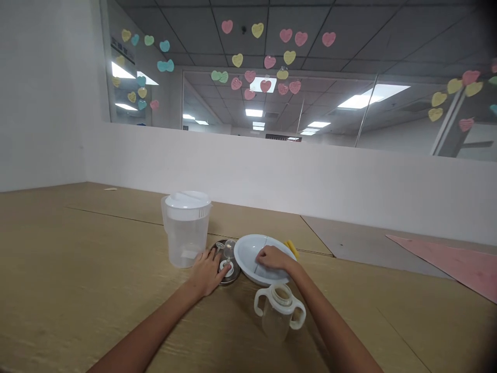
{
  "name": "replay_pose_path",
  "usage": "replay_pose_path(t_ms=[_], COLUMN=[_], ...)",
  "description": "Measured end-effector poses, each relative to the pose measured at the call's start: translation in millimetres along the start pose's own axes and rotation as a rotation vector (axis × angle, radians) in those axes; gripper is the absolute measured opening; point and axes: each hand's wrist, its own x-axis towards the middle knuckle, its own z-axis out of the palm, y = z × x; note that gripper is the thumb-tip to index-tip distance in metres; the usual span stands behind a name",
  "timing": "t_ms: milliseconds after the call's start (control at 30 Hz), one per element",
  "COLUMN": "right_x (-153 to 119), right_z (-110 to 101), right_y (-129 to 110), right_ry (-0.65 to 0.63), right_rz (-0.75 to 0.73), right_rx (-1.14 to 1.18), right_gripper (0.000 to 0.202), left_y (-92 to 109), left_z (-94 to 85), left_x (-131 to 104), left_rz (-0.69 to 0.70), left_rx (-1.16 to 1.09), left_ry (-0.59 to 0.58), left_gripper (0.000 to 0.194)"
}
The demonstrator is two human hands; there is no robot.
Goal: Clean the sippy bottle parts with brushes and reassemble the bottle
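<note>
On the bench [97, 269], the left hand [205, 272] lies spread beside the pitcher [186, 228], while the right hand [272, 257], apparently curled shut, rests on the white plate [248, 254].

Only the person's two forearms and hands show, entering from the bottom edge on either side of the clear two-handled cup [279, 311]. Both arms are bare from the edge up to the wrists: no sleeve, cuff or glove covers them. The left hand [207, 272], up and to the left of the cup, carries no ring, watch or band that can be made out. The right hand [272, 257], just above the cup, is likewise unadorned. Fingernails are too small and blurred to judge. Both forearms look slender and smooth, without visible markings.
</note>
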Motion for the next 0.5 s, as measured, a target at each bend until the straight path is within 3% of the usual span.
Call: replay_pose_path(t_ms=[200, 400, 500], right_x=[0, -4, -10], right_z=[-4, -22, -31], right_y=[3, 4, 0], right_ry=[0.061, 0.201, 0.239], right_rz=[0.02, -0.007, -0.019], right_rx=[0.06, 0.127, 0.154], right_gripper=[0.021, 0.031, 0.031], left_y=[2, 6, 4], left_z=[-4.8, -14.0, -17.6], left_x=[-1, 2, 3], left_rz=[-0.014, -0.124, -0.156], left_rx=[-0.052, -0.093, -0.155], left_ry=[0.0, 0.008, 0.0], left_gripper=[0.05, 0.028, 0.026])
